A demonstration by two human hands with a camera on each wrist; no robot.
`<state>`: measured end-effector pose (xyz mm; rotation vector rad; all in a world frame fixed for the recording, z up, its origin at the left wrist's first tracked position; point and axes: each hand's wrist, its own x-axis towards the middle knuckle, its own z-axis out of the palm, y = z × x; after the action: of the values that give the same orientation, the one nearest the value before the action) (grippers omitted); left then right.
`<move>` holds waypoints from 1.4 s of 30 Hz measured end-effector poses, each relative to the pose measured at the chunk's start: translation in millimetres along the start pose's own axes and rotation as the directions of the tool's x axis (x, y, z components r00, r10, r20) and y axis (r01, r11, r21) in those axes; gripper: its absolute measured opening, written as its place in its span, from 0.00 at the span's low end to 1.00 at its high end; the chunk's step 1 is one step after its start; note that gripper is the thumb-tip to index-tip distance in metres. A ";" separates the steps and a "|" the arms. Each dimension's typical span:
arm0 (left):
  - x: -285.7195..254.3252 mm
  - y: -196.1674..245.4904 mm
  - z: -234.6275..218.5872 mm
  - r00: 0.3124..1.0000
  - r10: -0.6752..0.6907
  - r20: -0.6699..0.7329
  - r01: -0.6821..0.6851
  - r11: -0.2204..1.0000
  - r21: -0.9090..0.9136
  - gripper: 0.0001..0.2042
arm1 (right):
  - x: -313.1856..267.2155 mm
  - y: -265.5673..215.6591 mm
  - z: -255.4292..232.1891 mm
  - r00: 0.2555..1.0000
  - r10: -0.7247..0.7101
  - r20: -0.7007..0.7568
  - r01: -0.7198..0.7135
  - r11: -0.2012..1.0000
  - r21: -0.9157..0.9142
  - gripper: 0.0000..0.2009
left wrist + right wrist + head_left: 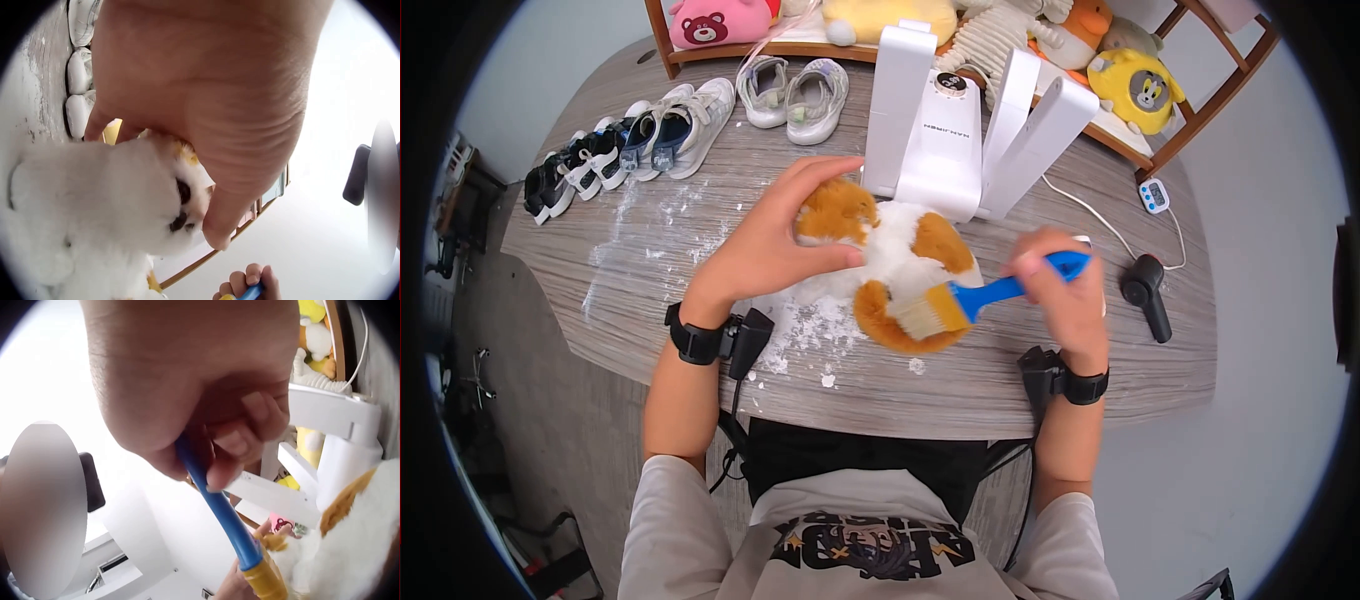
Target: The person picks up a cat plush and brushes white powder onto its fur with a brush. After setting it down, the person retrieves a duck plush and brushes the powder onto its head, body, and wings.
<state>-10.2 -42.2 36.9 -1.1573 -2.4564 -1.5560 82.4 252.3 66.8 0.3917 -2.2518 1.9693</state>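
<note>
A white and orange plush animal (895,240) lies on the table with its head toward my left hand (775,240). The thumb and fingers of that hand grip the head from both sides; the left wrist view shows the thumb beside the toy's dark eyes and nose (179,222). My right hand (1065,295) holds a paintbrush by its blue handle (1005,290), fingers curled round it. The pale bristles (920,313) lie against the toy's curved orange tail (875,315). White powder (815,330) is scattered on the table beside and below the toy.
Just behind the toy stands a white appliance (940,150) with upright panels. Several shoes (690,130) line the back left. A shelf of plush toys (1140,90) runs along the back. At right lie a black handheld device (1148,295) and a small timer (1154,197) by a white cable.
</note>
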 end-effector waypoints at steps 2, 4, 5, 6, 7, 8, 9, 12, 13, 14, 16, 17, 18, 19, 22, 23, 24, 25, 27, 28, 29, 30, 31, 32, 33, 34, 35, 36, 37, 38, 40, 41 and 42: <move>-0.9 -0.2 6.0 0.998 -0.043 -0.045 0.044 0.999 0.027 0.36 | 2.3 0.5 10.2 0.997 -0.022 0.080 0.029 0.995 -0.091 0.08; -0.9 3.0 10.4 0.992 -0.079 -0.099 0.084 0.995 0.045 0.36 | 2.2 -0.7 6.0 0.991 -0.018 0.133 0.042 0.982 -0.183 0.09; -0.6 9.5 9.5 0.986 -0.109 -0.125 0.124 0.984 0.124 0.36 | 0.5 -2.2 -2.5 0.991 -0.015 0.132 0.039 0.982 -0.187 0.09; -0.9 13.7 8.7 0.978 -0.136 -0.156 0.166 0.965 0.201 0.36 | -0.8 -4.3 -12.7 1.000 0.008 0.021 -0.005 0.988 -0.157 0.09; -1.5 14.9 8.9 0.978 -0.136 -0.158 0.166 0.966 0.197 0.36 | -1.1 -6.0 -20.1 0.995 0.034 -0.089 -0.045 0.992 -0.122 0.09; -1.8 15.8 9.1 0.974 -0.142 -0.178 0.182 0.957 0.227 0.35 | -0.4 -5.5 -22.6 0.993 0.011 -0.114 -0.018 0.998 -0.064 0.09; -1.6 16.5 9.2 0.969 -0.148 -0.197 0.197 0.946 0.258 0.35 | -1.1 -4.4 -20.9 0.993 0.009 -0.116 -0.017 0.998 -0.066 0.09; -1.7 17.6 8.9 0.950 -0.204 -0.235 0.257 0.941 0.221 0.33 | 0.2 -9.5 -1.1 0.993 -0.031 0.113 0.037 0.998 -0.052 0.09; -1.7 16.9 8.4 0.951 -0.205 -0.231 0.257 0.940 0.223 0.33 | -0.7 -6.8 -2.6 0.993 -0.030 0.110 0.036 0.998 -0.049 0.09; -1.3 16.2 7.1 0.951 -0.205 -0.230 0.258 0.937 0.234 0.32 | -1.3 -3.0 -6.0 0.994 -0.023 0.103 0.037 0.990 -0.134 0.09; -3.1 14.1 5.3 0.949 -0.208 -0.236 0.265 0.933 0.243 0.32 | -0.6 -4.1 -13.7 1.000 -0.007 0.010 0.009 0.981 -0.194 0.08; -2.8 12.2 5.5 0.952 -0.203 -0.230 0.259 0.934 0.247 0.31 | -0.9 -3.4 -17.4 1.000 -0.007 0.012 0.009 0.981 -0.195 0.08; -1.9 11.4 5.3 0.955 -0.195 -0.224 0.250 0.935 0.253 0.30 | -0.8 -1.5 -20.9 0.999 -0.009 -0.031 0.005 0.991 -0.137 0.08; -1.3 12.0 4.9 0.955 -0.192 -0.225 0.247 0.935 0.253 0.30 | 0.6 -4.0 -20.0 0.997 -0.008 -0.077 0.002 0.997 -0.078 0.08; -1.0 14.1 6.0 0.955 -0.206 -0.214 0.256 0.937 0.238 0.30 | 2.6 -0.6 10.6 0.995 -0.068 0.078 0.074 0.994 -0.082 0.08; -0.8 15.4 6.8 0.951 -0.216 -0.220 0.265 0.937 0.229 0.30 | 2.5 -0.3 13.9 0.971 -0.091 0.222 0.125 0.982 -0.142 0.08; -0.1 16.0 7.6 0.948 -0.225 -0.227 0.274 0.937 0.218 0.29 | 3.4 0.6 11.4 0.958 -0.072 0.276 0.133 0.969 -0.209 0.09; 0.3 15.8 8.5 0.948 -0.224 -0.227 0.273 0.938 0.213 0.29 | 2.1 1.0 5.0 0.958 -0.069 0.277 0.131 0.968 -0.214 0.09; -1.6 15.4 8.9 0.943 -0.221 -0.249 0.277 0.935 0.220 0.28 | -0.1 1.3 -12.6 0.999 -0.001 -0.042 -0.006 0.987 -0.163 0.09; -1.9 16.3 9.2 0.942 -0.220 -0.254 0.278 0.936 0.218 0.28 | 1.4 3.8 -16.6 0.983 -0.063 -0.172 0.040 0.990 -0.132 0.09; -1.1 18.1 9.8 0.937 -0.233 -0.260 0.289 0.935 0.207 0.28 | 1.7 3.3 -18.5 0.983 -0.067 -0.171 0.044 0.990 -0.133 0.09; 0.2 19.3 9.9 0.933 -0.244 -0.264 0.300 0.933 0.197 0.28 | 1.2 2.8 -20.1 0.987 -0.053 -0.149 0.038 0.995 -0.097 0.09; 0.9 18.6 9.7 0.934 -0.242 -0.264 0.297 0.934 0.198 0.28 | 0.9 1.0 -19.7 0.991 -0.037 -0.127 0.030 0.998 -0.060 0.08; 0.9 16.9 9.4 0.939 -0.230 -0.257 0.285 0.936 0.204 0.28 | 0.1 0.5 -12.1 0.999 -0.023 -0.024 0.024 0.999 0.048 0.09; 0.9 16.0 9.2 0.943 -0.219 -0.249 0.274 0.939 0.211 0.28 | 2.2 1.5 -5.0 0.999 -0.023 -0.026 0.025 0.998 0.050 0.09; 1.0 16.1 8.9 0.944 -0.219 -0.246 0.273 0.938 0.213 0.28 | 4.9 2.7 1.0 0.990 -0.090 0.107 0.099 0.991 -0.090 0.09; 1.0 16.3 8.6 0.945 -0.221 -0.240 0.273 0.938 0.211 0.28 | 6.6 3.4 3.6 0.960 -0.134 0.247 0.189 0.957 -0.218 0.09; 0.5 16.4 8.1 0.945 -0.224 -0.236 0.275 0.939 0.209 0.29 | 6.7 5.9 1.8 0.980 -0.075 0.183 0.127 0.947 -0.294 0.10; -0.4 16.5 7.7 0.944 -0.226 -0.239 0.278 0.938 0.208 0.29 | 6.5 7.9 -2.7 0.980 -0.075 0.186 0.128 0.948 -0.293 0.10; -0.6 16.8 7.7 0.945 -0.219 -0.242 0.270 0.941 0.204 0.29 | 5.4 9.3 -8.8 0.998 -0.060 0.029 0.065 0.970 -0.236 0.10; -0.1 17.3 7.0 0.945 -0.208 -0.251 0.260 0.945 0.198 0.29 | 4.9 10.3 -12.0 0.970 -0.090 -0.224 0.076 0.995 -0.071 0.10; 0.0 17.1 6.9 0.942 -0.224 -0.249 0.274 0.943 0.189 0.29 | 5.7 10.9 -13.9 0.971 -0.093 -0.222 0.079 0.994 -0.073 0.10; -0.2 17.0 7.1 0.939 -0.240 -0.244 0.287 0.941 0.180 0.29 | 5.3 11.8 -17.0 0.972 -0.139 -0.191 0.140 0.990 -0.008 0.09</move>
<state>2.4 -32.8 46.5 -0.6063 -2.6278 -1.3400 72.8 269.8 59.4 0.3349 -2.0441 1.8578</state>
